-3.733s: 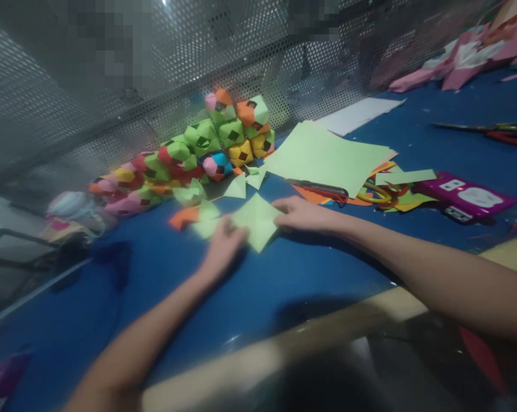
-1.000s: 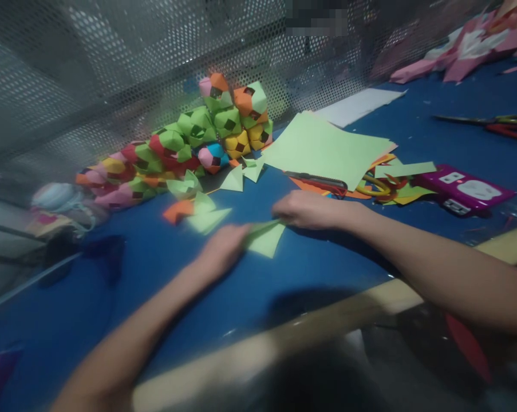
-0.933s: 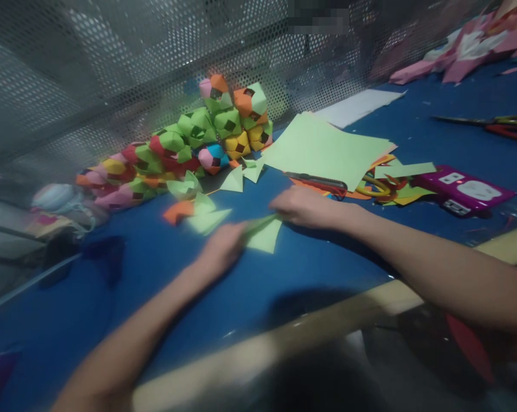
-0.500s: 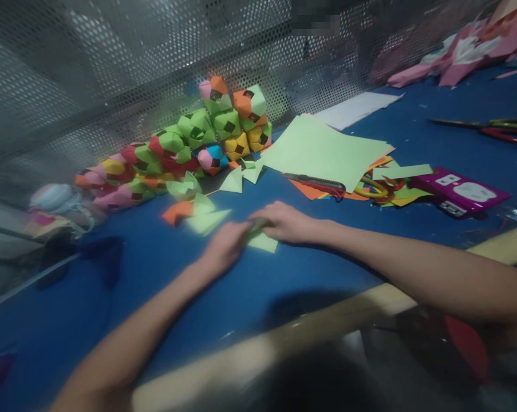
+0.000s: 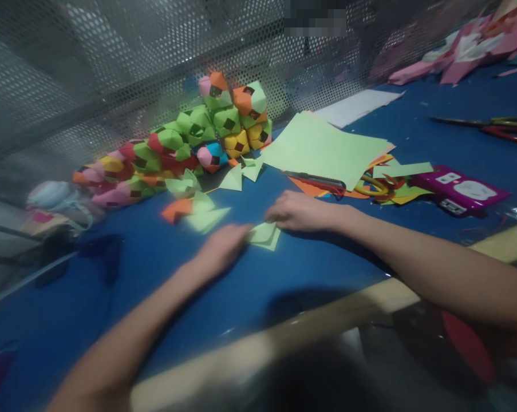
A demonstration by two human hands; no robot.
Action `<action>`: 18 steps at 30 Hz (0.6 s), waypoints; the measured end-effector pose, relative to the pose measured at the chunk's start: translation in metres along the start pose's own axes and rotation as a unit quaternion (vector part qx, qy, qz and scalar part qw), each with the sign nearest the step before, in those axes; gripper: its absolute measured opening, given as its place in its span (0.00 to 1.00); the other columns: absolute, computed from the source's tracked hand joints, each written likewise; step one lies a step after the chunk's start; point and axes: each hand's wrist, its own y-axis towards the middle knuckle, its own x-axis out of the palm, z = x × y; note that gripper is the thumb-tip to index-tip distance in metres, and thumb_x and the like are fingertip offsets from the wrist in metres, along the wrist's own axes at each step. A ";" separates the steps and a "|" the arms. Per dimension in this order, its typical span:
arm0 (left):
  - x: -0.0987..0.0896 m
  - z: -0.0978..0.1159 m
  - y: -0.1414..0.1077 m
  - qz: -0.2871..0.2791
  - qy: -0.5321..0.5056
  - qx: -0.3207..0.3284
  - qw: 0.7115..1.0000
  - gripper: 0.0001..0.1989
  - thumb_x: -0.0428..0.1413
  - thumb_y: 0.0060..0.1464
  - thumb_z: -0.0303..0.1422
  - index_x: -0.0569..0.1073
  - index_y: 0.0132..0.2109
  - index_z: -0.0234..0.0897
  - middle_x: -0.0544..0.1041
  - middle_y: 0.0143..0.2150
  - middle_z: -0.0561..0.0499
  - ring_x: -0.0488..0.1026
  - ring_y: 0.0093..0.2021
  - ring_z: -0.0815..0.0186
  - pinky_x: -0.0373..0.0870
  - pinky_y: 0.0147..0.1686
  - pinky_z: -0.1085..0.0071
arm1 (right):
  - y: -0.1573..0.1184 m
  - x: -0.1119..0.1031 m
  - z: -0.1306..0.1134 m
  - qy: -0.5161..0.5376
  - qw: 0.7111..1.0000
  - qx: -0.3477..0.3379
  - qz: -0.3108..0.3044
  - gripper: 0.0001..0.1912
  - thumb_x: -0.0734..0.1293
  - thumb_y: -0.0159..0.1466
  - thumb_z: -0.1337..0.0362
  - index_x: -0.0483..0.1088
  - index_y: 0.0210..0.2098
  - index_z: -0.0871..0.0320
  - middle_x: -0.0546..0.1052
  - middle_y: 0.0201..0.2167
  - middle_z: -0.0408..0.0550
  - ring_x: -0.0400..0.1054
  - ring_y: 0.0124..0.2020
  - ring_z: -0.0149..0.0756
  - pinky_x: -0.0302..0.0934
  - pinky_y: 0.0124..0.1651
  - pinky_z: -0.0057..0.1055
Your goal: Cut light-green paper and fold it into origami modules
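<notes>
A small folded piece of light green paper (image 5: 264,236) lies on the blue table between my hands. My left hand (image 5: 228,245) is closed on its left end. At its upper right corner, my right hand (image 5: 295,212) has its fingers curled together, pinching the paper's edge. Just left of my hands are loose folded pieces, an orange one (image 5: 177,211) and a pale green one (image 5: 206,220), somewhat blurred. Behind them stands a stack of colourful folded paper blocks (image 5: 196,126).
Light green sheets (image 5: 327,149) lie behind my right hand, with a cutter (image 5: 316,181) at their front edge. Further right are a purple box (image 5: 466,191) and scissors (image 5: 490,123). A perforated metal panel (image 5: 155,68) runs along the back.
My right hand has moved slightly right and up, away from my left hand. More of the folded green paper between them now shows.
</notes>
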 end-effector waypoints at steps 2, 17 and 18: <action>0.000 0.001 0.000 -0.001 -0.009 -0.004 1.000 0.18 0.44 0.57 0.23 0.68 0.52 0.35 0.76 0.40 0.45 0.71 0.38 0.64 0.69 0.38 0.68 | 0.000 -0.002 0.000 0.008 1.000 0.005 -0.007 0.13 0.60 0.60 0.72 0.75 0.38 0.59 0.78 0.31 0.48 0.67 0.31 0.34 0.55 0.40 0.32; -0.002 0.001 0.005 0.194 -0.276 -0.239 0.911 0.14 0.54 0.50 0.29 0.71 0.45 0.34 0.76 0.40 0.48 0.73 0.39 0.64 0.70 0.40 0.66 | 0.007 -0.005 -0.001 0.294 0.889 0.311 0.162 0.22 0.63 0.63 0.60 0.65 0.52 0.67 0.76 0.43 0.59 0.71 0.39 0.39 0.66 0.42 0.34; -0.002 0.002 0.006 0.198 -0.293 -0.251 0.901 0.14 0.54 0.49 0.28 0.70 0.45 0.34 0.75 0.39 0.48 0.72 0.38 0.65 0.70 0.39 0.66 | 0.009 -0.003 -0.004 0.334 0.873 0.319 0.154 0.22 0.62 0.64 0.58 0.65 0.52 0.67 0.76 0.43 0.60 0.71 0.37 0.38 0.66 0.39 0.33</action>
